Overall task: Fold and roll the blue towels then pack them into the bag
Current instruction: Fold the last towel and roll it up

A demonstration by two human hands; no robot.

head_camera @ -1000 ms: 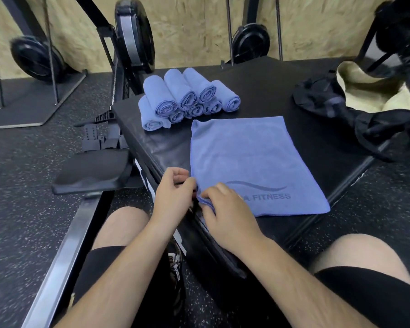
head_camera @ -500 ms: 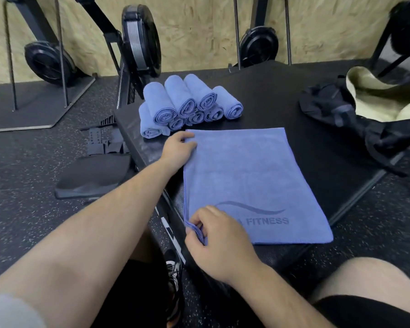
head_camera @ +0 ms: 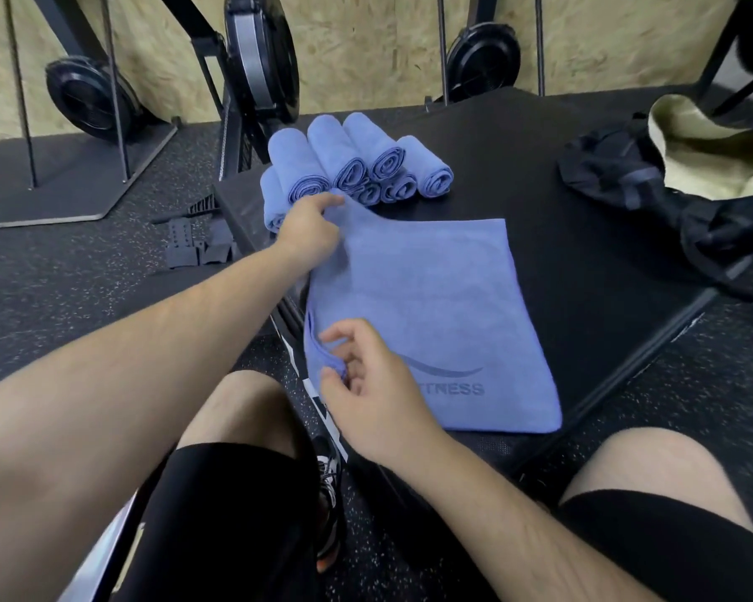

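Towel [head_camera: 431, 306] corners pinched: L hand [head_camera: 309, 230], R hand [head_camera: 368, 384].

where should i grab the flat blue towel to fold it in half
Take the flat towel by its two left corners, coming from the left edge of the platform. That long side is free and lifted: the left hand pinches the far corner, the right hand the near one.
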